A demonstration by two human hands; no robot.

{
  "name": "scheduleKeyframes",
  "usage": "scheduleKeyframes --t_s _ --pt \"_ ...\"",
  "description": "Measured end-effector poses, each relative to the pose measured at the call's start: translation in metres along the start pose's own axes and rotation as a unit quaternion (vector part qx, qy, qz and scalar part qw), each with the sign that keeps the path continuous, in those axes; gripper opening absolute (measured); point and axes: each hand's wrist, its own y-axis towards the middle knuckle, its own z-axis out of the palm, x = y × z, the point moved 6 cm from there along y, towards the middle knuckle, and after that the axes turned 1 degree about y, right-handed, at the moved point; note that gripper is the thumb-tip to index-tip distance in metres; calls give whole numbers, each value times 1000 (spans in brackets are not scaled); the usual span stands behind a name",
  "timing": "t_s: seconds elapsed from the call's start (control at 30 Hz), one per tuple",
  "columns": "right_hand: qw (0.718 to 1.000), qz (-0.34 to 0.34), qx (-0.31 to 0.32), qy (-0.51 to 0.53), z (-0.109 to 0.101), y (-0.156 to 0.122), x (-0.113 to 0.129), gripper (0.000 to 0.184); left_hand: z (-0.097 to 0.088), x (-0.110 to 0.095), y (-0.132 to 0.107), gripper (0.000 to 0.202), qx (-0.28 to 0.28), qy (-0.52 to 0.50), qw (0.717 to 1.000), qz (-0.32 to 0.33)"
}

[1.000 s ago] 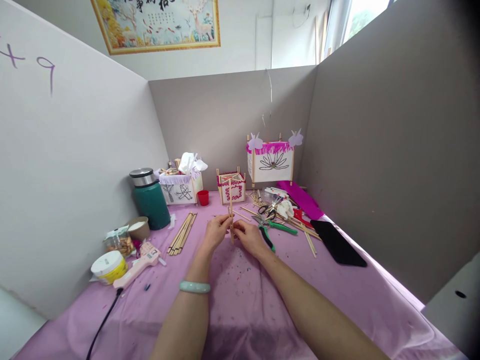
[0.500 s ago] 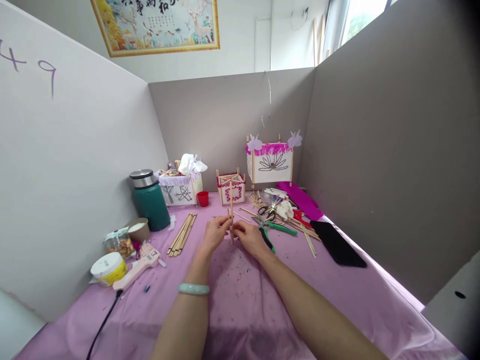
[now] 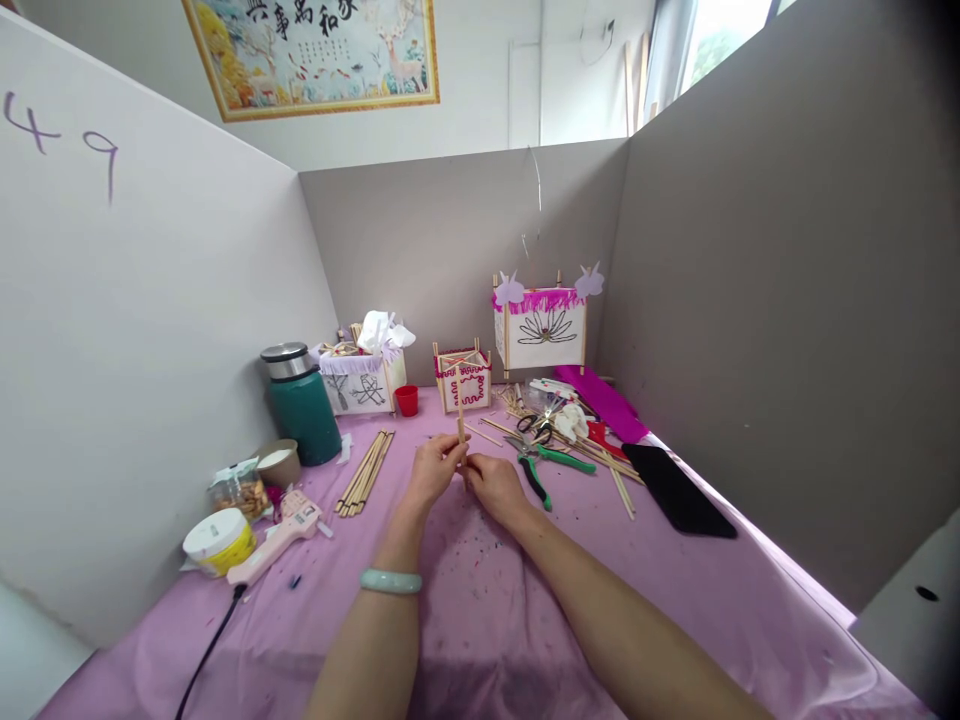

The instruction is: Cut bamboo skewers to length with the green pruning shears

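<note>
Our left hand point(image 3: 435, 470) and right hand point(image 3: 495, 490) are both drawn in narrow, fingers curled together around a thin wooden stick point(image 3: 460, 405), which stands almost upright above them, over the middle of the table. A jade bangle point(image 3: 390, 581) circles our left wrist. Just right of our hands lie green-handled pliers point(image 3: 551, 460), with black-handled scissors point(image 3: 529, 423) beyond them among loose wooden sticks point(image 3: 592, 450). Just left of our hands, a bundle of wooden sticks point(image 3: 362, 473) lies on the pink table cover point(image 3: 487, 620). Farther left are a pink hot glue gun point(image 3: 277, 545) with its black cable point(image 3: 210, 650), a white tub with a yellow label point(image 3: 219, 541), and a teal thermos point(image 3: 300, 415). Straight ahead stands a small paper lantern with red wavy trim point(image 3: 463, 382), between a red cup point(image 3: 406, 400) and a larger lantern with a drawn flower point(image 3: 540, 335). Magenta crepe paper point(image 3: 600, 400) and a black pad point(image 3: 677, 503) lie along the right wall.
</note>
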Motion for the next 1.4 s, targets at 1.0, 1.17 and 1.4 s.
scheduleKeyframes --t_s 1.0,1.17,1.4 --pt "999 -12 6 -51 -1 0 -1 26 1 1 -1 30 3 -71 997 -28" --pt "999 -21 18 -27 2 2 -5 26 2 -1 -2 31 14 -65 998 -15" --pt "999 -32 25 -24 0 3 -3 24 -2 -2 -1 25 -17 1 1000 -7"
